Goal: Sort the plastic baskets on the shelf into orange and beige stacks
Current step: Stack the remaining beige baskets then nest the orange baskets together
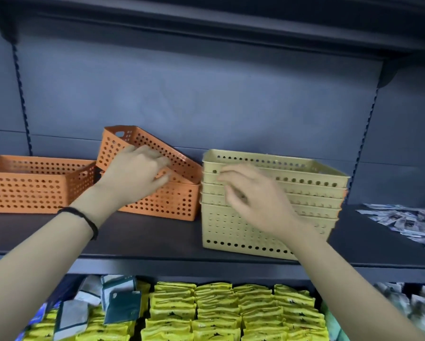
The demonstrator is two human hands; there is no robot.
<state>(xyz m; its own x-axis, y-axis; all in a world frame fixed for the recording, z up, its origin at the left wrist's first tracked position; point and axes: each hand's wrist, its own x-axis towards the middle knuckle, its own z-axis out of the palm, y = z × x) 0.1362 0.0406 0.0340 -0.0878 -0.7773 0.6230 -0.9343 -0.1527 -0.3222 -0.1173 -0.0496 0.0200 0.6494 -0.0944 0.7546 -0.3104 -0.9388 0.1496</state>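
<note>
Baskets are nearly sorted on the dark shelf (142, 232). The left hand (135, 175) has its fingers curled over the near rim of a tilted orange basket (145, 146), which is cocked up at its left end and sits only partly down in the orange basket below (172, 200). The risk, as I judge it, lies right there: if that grip lets go while the basket is skewed, it may jam crooked in the one beneath or slide off toward the beige stack (275, 193) just beside it. The right hand (253, 198) is open and holds nothing, fingers loosely bent (it is blurred, so I cannot tell whether the tips touch the beige rims); a careless brush there could shove the nested beige baskets askew. Both forearms reach up and forward, the left wrist wearing a dark band (83, 217). Further left a separate orange basket (34, 183) stands alone, so the orange pile looks unfinished.
</note>
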